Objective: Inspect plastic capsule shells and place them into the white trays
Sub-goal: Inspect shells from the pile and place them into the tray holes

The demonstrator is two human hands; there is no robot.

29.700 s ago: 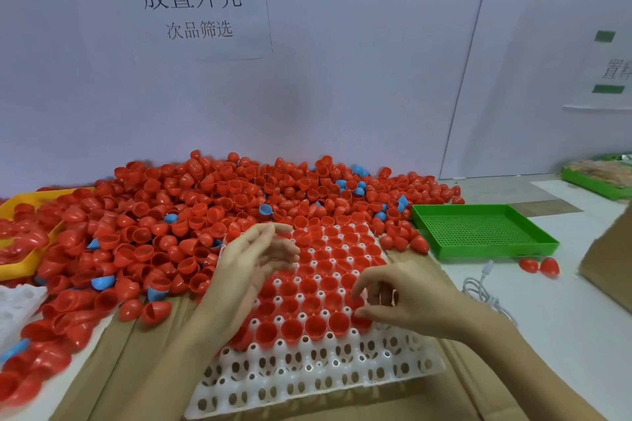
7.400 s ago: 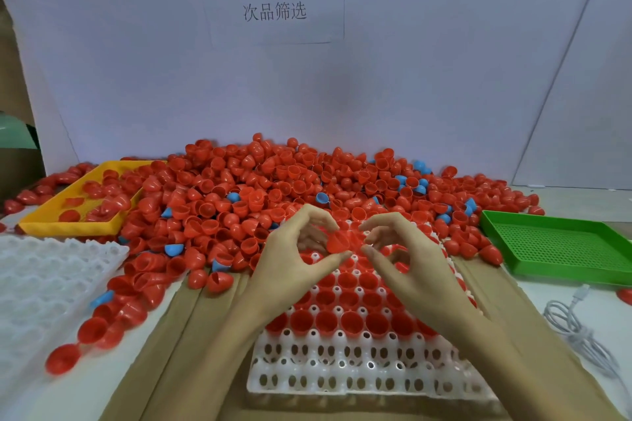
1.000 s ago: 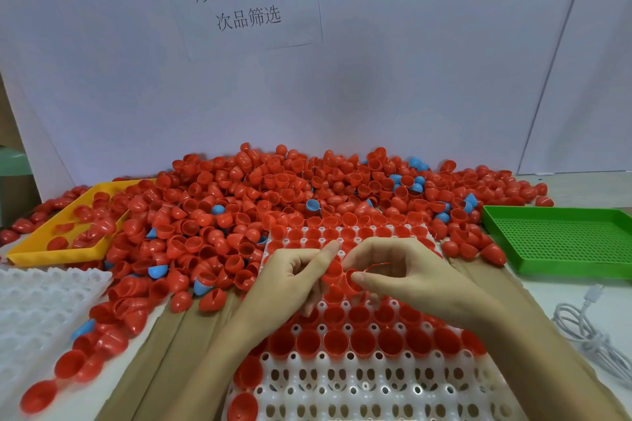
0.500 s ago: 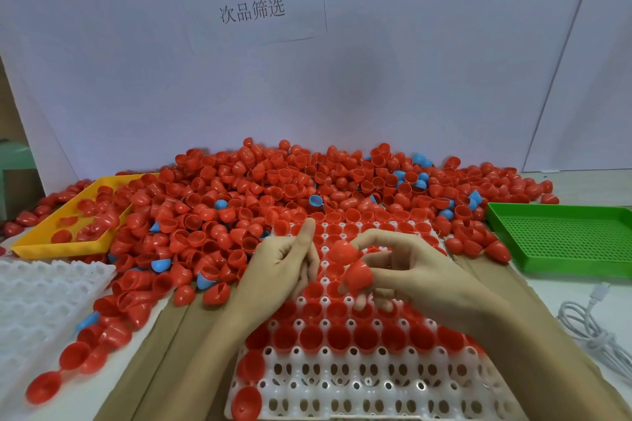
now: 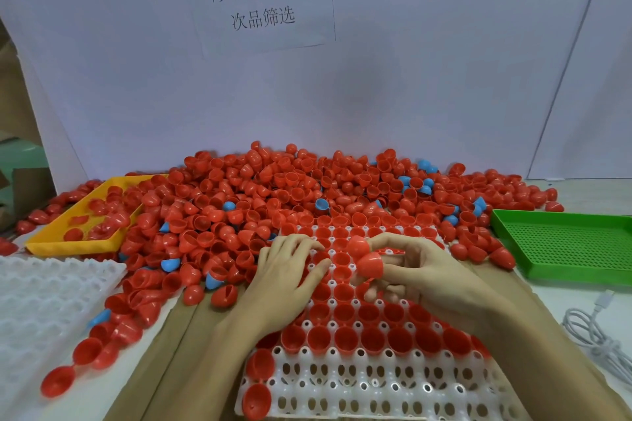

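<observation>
A white tray (image 5: 369, 393) with round cells lies in front of me on brown cardboard, most of its far rows filled with red capsule shells. Behind it spreads a big heap of red shells (image 5: 273, 188) with a few blue ones. My right hand (image 5: 427, 273) pinches two red shells (image 5: 367, 260) over the tray's middle, dome sides toward me. My left hand (image 5: 290, 270) rests flat on the tray's left part, fingers spread on the seated shells, nothing visibly held.
A yellow tray (image 5: 85, 215) with some red shells sits at the left rear. A second white tray (image 5: 44, 301) lies at the left. A green perforated tray (image 5: 567, 246) is on the right, with a white cable (image 5: 595, 335) in front of it. A white wall with a paper sign rises behind.
My left hand has dropped from beside the shells and now lies flat on the tray. My right hand has lifted the red shells slightly and turned them.
</observation>
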